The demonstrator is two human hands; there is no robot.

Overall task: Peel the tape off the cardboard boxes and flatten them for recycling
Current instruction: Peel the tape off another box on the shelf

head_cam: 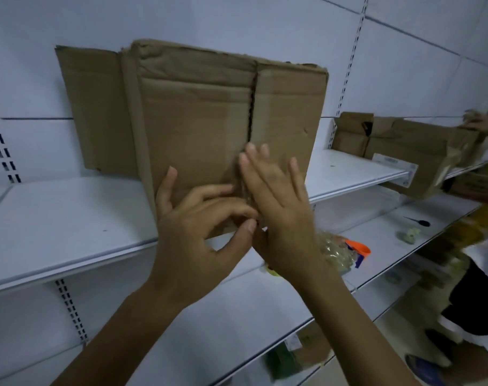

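A brown cardboard box point(198, 118) stands on a white shelf point(64, 229), its closed flaps facing me with a dark centre seam running top to bottom. My left hand point(201, 232) pinches at the lower end of that seam with thumb and curled fingers; whether tape is between them is hidden. Against the box, just right of the seam, my right hand point(276, 207) presses flat with straight fingers. One side flap sticks out at the box's left.
Another person's hand point(478, 123) holds a second cardboard box point(410, 151) on the shelf at the right. On the lower shelf lie a crumpled wad of clear tape point(334, 253), an orange object point(358, 247) and a small black tool point(418, 222).
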